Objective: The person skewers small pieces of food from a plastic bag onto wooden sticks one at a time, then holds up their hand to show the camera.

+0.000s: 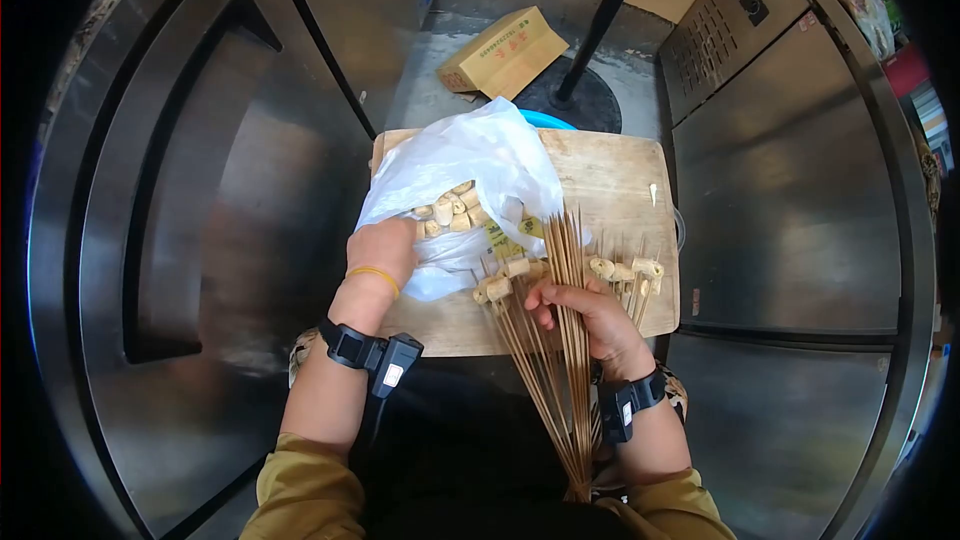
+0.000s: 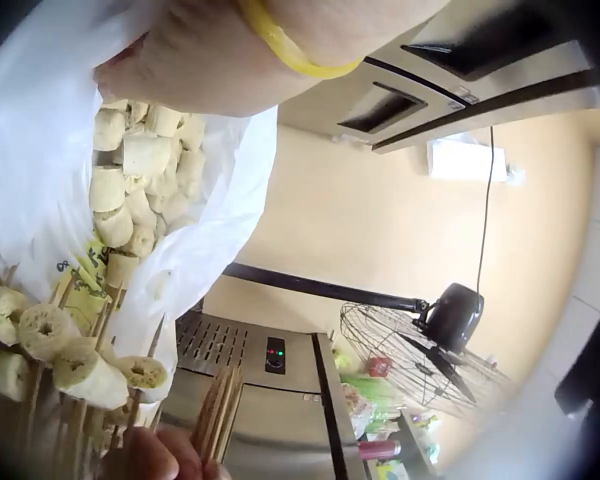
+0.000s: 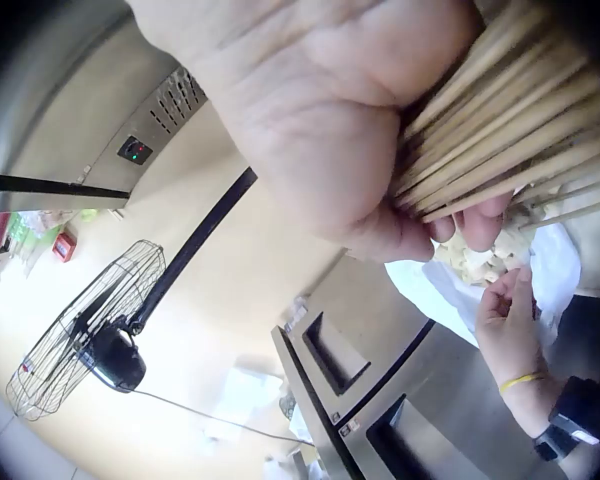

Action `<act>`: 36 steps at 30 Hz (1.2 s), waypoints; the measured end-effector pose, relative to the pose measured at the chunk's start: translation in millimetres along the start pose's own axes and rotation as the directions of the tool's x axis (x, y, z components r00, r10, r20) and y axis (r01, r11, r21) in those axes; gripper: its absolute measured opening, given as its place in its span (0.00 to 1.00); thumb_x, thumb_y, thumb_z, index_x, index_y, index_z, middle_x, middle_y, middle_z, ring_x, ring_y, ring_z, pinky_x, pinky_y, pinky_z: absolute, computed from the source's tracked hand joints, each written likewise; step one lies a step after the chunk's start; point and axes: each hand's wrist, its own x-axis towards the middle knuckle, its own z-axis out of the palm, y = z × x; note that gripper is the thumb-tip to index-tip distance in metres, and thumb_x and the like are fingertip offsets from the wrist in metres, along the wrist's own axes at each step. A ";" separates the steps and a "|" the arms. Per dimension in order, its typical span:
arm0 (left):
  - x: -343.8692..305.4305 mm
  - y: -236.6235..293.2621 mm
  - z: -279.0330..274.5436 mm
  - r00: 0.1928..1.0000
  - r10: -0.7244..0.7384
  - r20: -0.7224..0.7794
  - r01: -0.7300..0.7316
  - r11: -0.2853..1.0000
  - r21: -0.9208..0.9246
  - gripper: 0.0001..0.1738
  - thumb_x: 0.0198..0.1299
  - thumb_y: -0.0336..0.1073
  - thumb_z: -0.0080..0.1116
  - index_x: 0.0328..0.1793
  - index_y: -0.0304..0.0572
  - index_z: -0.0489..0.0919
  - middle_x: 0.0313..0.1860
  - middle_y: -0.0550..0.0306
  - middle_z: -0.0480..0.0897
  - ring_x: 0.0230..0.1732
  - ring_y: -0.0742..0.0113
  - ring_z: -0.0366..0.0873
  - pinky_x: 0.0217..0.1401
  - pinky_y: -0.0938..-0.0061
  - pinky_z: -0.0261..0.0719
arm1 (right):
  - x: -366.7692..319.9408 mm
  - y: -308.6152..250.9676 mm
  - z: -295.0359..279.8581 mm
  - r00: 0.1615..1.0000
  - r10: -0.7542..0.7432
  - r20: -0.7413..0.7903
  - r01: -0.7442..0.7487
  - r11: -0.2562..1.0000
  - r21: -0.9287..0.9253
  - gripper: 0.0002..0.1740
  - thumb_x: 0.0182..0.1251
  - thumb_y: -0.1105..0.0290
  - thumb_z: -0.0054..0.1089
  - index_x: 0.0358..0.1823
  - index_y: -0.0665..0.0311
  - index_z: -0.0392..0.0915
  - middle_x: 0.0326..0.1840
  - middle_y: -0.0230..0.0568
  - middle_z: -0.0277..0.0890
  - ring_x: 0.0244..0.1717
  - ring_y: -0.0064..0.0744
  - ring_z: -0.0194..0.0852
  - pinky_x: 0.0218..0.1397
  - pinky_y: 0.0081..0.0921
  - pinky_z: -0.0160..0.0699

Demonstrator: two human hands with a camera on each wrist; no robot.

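Note:
A white plastic bag (image 1: 470, 155) lies on the wooden board, its mouth showing many short pale rolls (image 1: 455, 210) with holes through them. At the bag's near left edge is my left hand (image 1: 383, 250), fingers curled inward beside the rolls; I cannot tell what its fingertips hold. My right hand (image 1: 598, 318) grips a thick bundle of bamboo skewers (image 1: 568, 290), points upward. In the right wrist view the skewers (image 3: 510, 110) run between thumb and palm. Around that hand lie several skewers with rolls threaded near their tips, the skewered rolls (image 2: 85, 370) showing closely in the left wrist view.
The cutting board (image 1: 610, 170) sits between steel refrigerator doors (image 1: 230, 190) at left and a steel cabinet (image 1: 790, 210) at right. Behind it are a cardboard box (image 1: 505, 50), a blue basin rim (image 1: 545, 120) and a black fan pole (image 1: 605, 20).

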 end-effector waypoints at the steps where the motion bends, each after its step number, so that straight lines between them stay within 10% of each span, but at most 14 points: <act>1: -2.7 0.1 1.7 1.000 0.017 0.012 -0.017 1.000 0.020 0.10 0.51 0.34 0.60 0.39 0.41 0.82 0.42 0.48 0.83 0.45 0.50 0.81 0.48 0.61 0.78 | 0.0 0.4 0.7 1.000 0.002 -0.002 -0.002 1.000 -0.003 0.08 0.62 0.71 0.57 0.34 0.68 0.80 0.29 0.35 0.79 0.28 0.19 0.74 0.34 0.15 0.73; 8: -9.4 -1.5 8.3 0.999 0.046 -0.029 -0.042 0.990 0.135 0.09 0.50 0.35 0.61 0.38 0.44 0.82 0.44 0.52 0.81 0.47 0.52 0.80 0.48 0.62 0.78 | -3.2 -0.3 -0.3 0.999 -0.008 -0.036 0.007 1.000 -0.008 0.07 0.62 0.71 0.58 0.33 0.67 0.80 0.29 0.34 0.79 0.27 0.19 0.73 0.34 0.15 0.72; 17: -1.9 22.4 -14.3 0.933 0.165 -0.319 -0.277 0.896 -0.347 0.05 0.49 0.33 0.60 0.31 0.46 0.75 0.34 0.53 0.80 0.40 0.50 0.78 0.41 0.59 0.74 | -3.1 1.1 -1.9 0.999 -0.013 -0.049 0.012 1.000 -0.014 0.06 0.62 0.71 0.58 0.35 0.67 0.79 0.32 0.37 0.80 0.28 0.20 0.73 0.35 0.16 0.73; 30: -11.8 10.3 -8.2 0.990 0.119 -0.079 -0.130 0.979 -0.156 0.13 0.45 0.34 0.67 0.35 0.44 0.74 0.41 0.54 0.80 0.43 0.52 0.78 0.46 0.63 0.74 | -1.4 -1.1 0.8 0.998 -0.012 -0.063 0.009 0.999 -0.044 0.06 0.63 0.72 0.57 0.38 0.67 0.78 0.31 0.36 0.80 0.28 0.20 0.73 0.35 0.16 0.73; 36: -10.2 3.2 -15.9 0.984 0.168 -0.053 -0.171 0.847 -0.504 0.12 0.47 0.31 0.67 0.35 0.42 0.75 0.32 0.54 0.78 0.33 0.58 0.77 0.39 0.70 0.74 | -3.2 4.3 -2.9 0.996 -0.023 -0.081 0.020 0.999 -0.038 0.07 0.63 0.72 0.57 0.39 0.68 0.77 0.31 0.36 0.80 0.28 0.20 0.74 0.35 0.17 0.74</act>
